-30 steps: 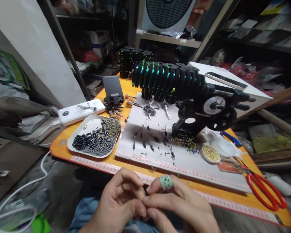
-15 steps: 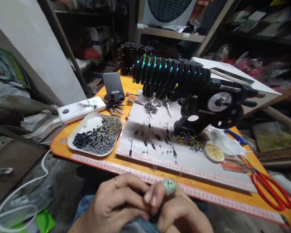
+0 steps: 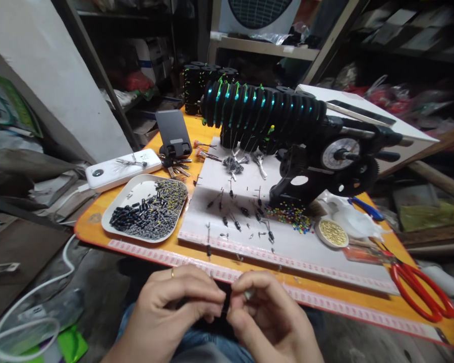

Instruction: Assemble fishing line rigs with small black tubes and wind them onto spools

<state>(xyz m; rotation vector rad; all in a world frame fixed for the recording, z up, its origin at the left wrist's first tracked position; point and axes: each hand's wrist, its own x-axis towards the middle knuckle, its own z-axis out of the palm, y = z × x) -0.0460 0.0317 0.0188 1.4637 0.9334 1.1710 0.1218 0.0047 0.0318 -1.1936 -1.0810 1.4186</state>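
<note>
Left hand and right hand are held close, probably for fine control; whether anything is pinched cannot be told.

Glossy plastic scissor handles, smooth plastic tray, matt denim cloth

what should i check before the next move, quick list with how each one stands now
1. Both hands in view: ok, left hand and right hand have their fingertips close together.
2. What the fingertips hold: cannot tell, it is too dark and hidden.
3. Tray of small parts flat on the table: ok.
4. Coloured beads contained: not ok, they lie loose on the white board.
5. Gold bead dish upright: ok.
</note>
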